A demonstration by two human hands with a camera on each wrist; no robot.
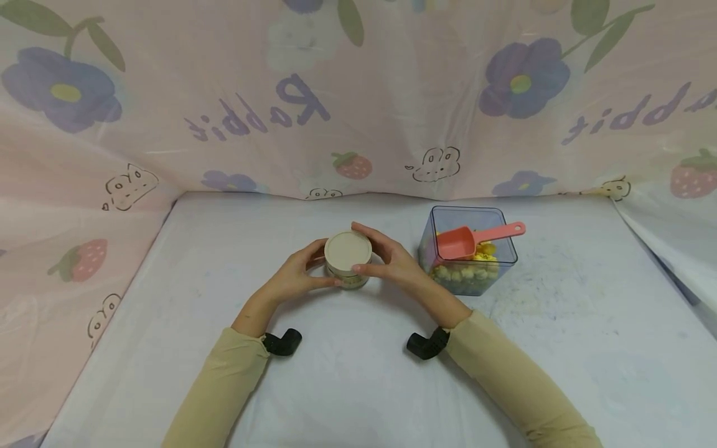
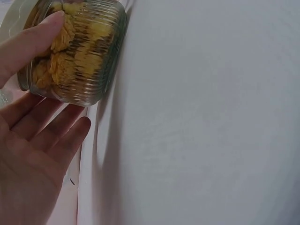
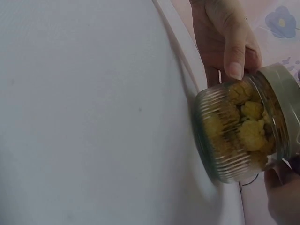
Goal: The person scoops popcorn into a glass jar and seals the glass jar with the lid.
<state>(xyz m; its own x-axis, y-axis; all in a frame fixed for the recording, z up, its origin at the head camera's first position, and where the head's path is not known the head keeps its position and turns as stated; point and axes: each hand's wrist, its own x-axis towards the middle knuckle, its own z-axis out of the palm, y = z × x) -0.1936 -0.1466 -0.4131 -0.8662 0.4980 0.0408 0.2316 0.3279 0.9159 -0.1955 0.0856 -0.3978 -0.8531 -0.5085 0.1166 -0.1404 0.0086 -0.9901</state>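
A ribbed glass jar (image 2: 89,70) of dried yellow flowers stands upright on the white table, its pale round lid (image 1: 347,249) on top. My left hand (image 1: 294,274) holds the glass from the left, thumb across the near side and fingers around the far side. From the right, my right hand (image 1: 394,261) grips the lid, with its thumb at the near edge and its fingers at the far edge. In the right wrist view the flowers show through the jar (image 3: 229,136); only part of my right hand (image 3: 285,197) appears, low at the right edge.
To the right of the jar stands a clear square container (image 1: 467,283) with yellow and pale dried flowers inside. A pink scoop (image 1: 456,244) lies in it, handle over the right rim. A printed curtain (image 1: 370,124) rises along the table's back edge.
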